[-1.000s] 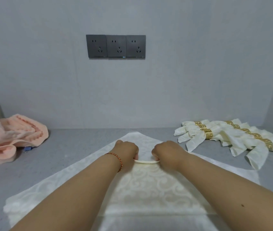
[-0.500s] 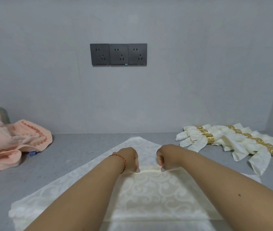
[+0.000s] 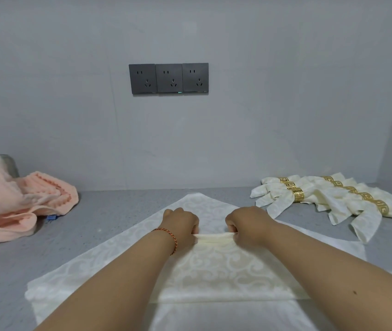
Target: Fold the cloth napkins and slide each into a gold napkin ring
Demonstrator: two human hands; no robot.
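A cream patterned napkin (image 3: 209, 263) lies spread as a diamond on the grey counter (image 3: 109, 211), its far corner pointing at the wall. A pleated fold runs across its middle. My left hand (image 3: 183, 223), with a red cord bracelet at the wrist, pinches the left end of that fold. My right hand (image 3: 247, 223) pinches the right end, and the fold is stretched between them. At the back right lie several folded cream napkins (image 3: 329, 201), each inside a gold ring (image 3: 297, 195).
A heap of pink towels (image 3: 11, 201) covers the counter's left end, with a small blue tag beside it. Three dark wall sockets (image 3: 168, 78) sit on the grey wall straight ahead. A side wall closes the right end.
Both hands have drawn back slightly toward me with the pinched fold, which now looks thicker. The view has tilted a little, so the sockets sit lower in the picture.
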